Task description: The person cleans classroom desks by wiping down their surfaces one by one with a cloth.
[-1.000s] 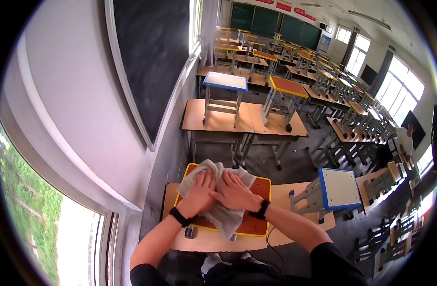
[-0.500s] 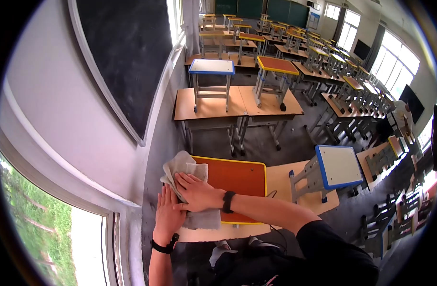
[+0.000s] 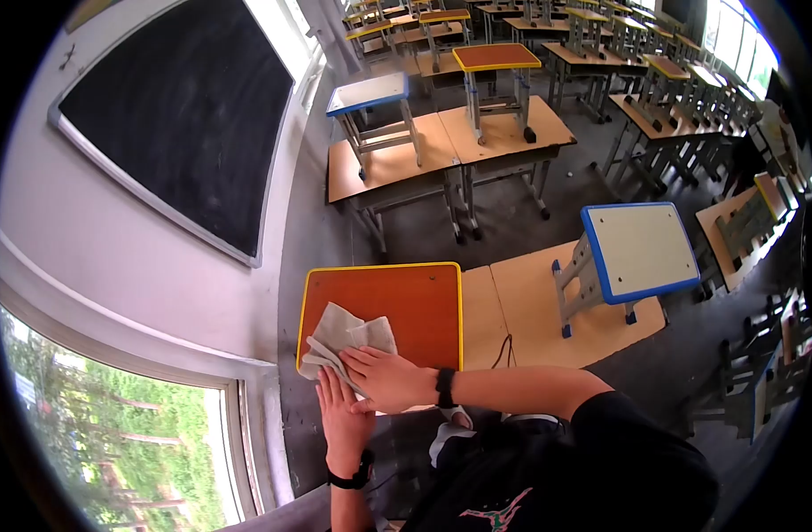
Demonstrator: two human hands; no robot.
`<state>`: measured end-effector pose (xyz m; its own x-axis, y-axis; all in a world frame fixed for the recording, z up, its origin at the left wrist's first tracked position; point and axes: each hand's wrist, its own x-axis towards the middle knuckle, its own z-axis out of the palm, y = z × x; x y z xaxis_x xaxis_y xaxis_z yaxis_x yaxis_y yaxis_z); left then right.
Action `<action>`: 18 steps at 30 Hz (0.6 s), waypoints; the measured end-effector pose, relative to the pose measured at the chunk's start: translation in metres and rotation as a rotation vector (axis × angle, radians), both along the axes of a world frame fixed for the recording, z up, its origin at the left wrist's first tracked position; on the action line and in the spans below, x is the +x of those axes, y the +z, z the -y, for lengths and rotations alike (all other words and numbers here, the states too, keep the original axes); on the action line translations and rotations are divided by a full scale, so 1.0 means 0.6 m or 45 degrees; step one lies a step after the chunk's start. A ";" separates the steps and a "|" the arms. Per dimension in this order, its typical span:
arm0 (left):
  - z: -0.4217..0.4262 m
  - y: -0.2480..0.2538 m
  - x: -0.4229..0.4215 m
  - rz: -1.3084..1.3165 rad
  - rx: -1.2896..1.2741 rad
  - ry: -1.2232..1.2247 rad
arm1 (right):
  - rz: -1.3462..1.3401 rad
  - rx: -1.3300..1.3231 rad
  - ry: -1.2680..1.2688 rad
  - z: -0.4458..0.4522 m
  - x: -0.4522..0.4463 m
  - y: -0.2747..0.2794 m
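Left of centre in the lower frame, the right hand (image 3: 394, 381) presses flat, fingers extended, on a rumpled beige cloth (image 3: 344, 326); the left hand (image 3: 344, 430), also open, touches its near edge. The cloth lies on a rectangular orange seat (image 3: 406, 306) with yellow edging. Rightward, a blue-rimmed stool (image 3: 644, 250) sits on a wood-toned desktop (image 3: 539, 301).

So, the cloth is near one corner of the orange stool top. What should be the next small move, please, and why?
I would probably slide the cloth to the right across the orange stool top. It lies bunched by the near left corner, with the right hand flat on it and the left hand beside, while the right part is uncovered.
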<state>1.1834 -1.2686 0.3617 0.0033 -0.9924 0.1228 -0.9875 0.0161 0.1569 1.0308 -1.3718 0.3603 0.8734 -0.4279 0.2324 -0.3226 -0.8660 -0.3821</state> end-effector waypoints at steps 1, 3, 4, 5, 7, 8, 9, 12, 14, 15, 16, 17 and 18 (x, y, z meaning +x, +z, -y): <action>-0.002 0.007 -0.016 0.022 0.003 -0.001 | 0.022 0.003 -0.001 -0.008 -0.015 -0.005; -0.004 0.024 -0.049 -0.023 0.069 -0.053 | 0.120 0.047 -0.085 -0.022 -0.049 -0.015; -0.004 0.029 -0.065 -0.004 0.032 -0.104 | 0.140 0.092 -0.111 -0.029 -0.073 -0.011; -0.003 0.032 -0.080 0.013 0.027 -0.106 | 0.156 0.086 -0.113 -0.038 -0.097 -0.009; 0.006 0.036 -0.112 -0.060 0.067 -0.252 | 0.229 0.053 -0.301 -0.059 -0.143 -0.011; 0.015 0.037 -0.130 -0.054 0.022 -0.295 | 0.240 0.017 -0.354 -0.067 -0.163 -0.015; 0.023 0.038 -0.141 -0.047 0.014 -0.310 | 0.248 0.007 -0.368 -0.073 -0.178 -0.013; 0.054 0.045 -0.182 -0.080 0.096 -0.442 | 0.226 0.042 -0.554 -0.076 -0.220 -0.012; 0.082 0.044 -0.193 -0.061 0.077 -0.524 | 0.211 0.018 -0.629 -0.069 -0.235 -0.011; 0.093 0.044 -0.194 -0.042 0.079 -0.568 | 0.195 0.021 -0.670 -0.066 -0.239 -0.011; 0.109 0.036 -0.190 -0.014 0.047 -0.624 | 0.175 0.016 -0.712 -0.060 -0.239 -0.013; 0.124 0.029 -0.189 -0.013 0.031 -0.643 | 0.176 -0.002 -0.729 -0.052 -0.242 -0.016; 0.135 0.030 -0.189 -0.023 0.031 -0.674 | 0.164 -0.018 -0.755 -0.045 -0.244 -0.014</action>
<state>1.0701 -1.3496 0.3795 -0.4971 -0.8614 0.1039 -0.8424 0.5079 0.1802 0.8846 -1.3447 0.3520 0.4514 -0.8292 0.3297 -0.7035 -0.5580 -0.4401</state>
